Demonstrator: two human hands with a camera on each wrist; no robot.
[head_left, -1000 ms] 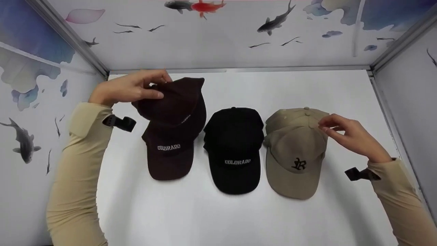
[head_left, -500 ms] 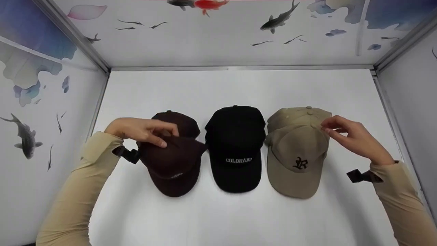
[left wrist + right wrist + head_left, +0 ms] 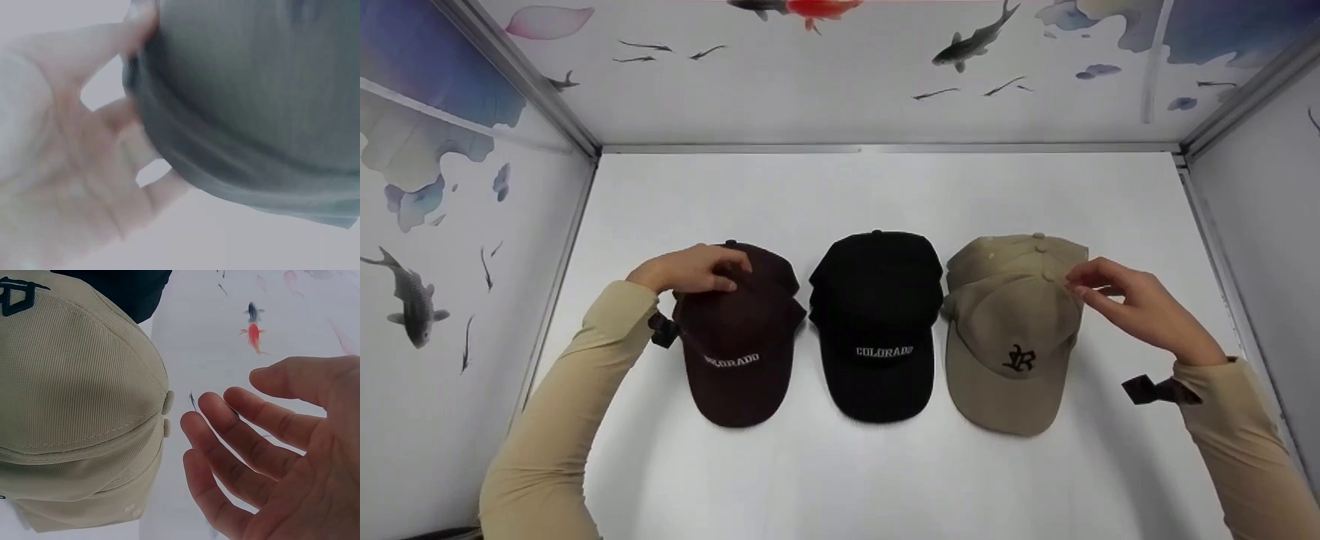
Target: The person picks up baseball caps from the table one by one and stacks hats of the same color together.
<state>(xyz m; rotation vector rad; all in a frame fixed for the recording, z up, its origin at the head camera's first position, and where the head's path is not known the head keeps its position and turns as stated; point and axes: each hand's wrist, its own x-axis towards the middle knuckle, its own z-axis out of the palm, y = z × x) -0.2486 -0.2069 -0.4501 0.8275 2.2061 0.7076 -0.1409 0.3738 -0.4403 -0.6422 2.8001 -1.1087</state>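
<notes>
My left hand pinches the back of a dark maroon baseball cap lettered COLORADO. In the left wrist view the thumb lies on the near side of that cap and the other fingers go behind its edge. Under it is a second maroon cap, mostly covered, its crown showing behind. My right hand hovers beside a stack of beige caps with a black emblem. In the right wrist view its loosely bent fingers stand apart from the cap buttons and hold nothing.
Between the maroon and beige stacks lie black caps, also lettered COLORADO, brims toward me. All rest on a white table. White panels painted with fish enclose the back and both sides.
My left hand has brought the upper maroon cap down and toward me onto the other maroon cap, then straightened it so the lettering shows. My right hand has hardly moved.
</notes>
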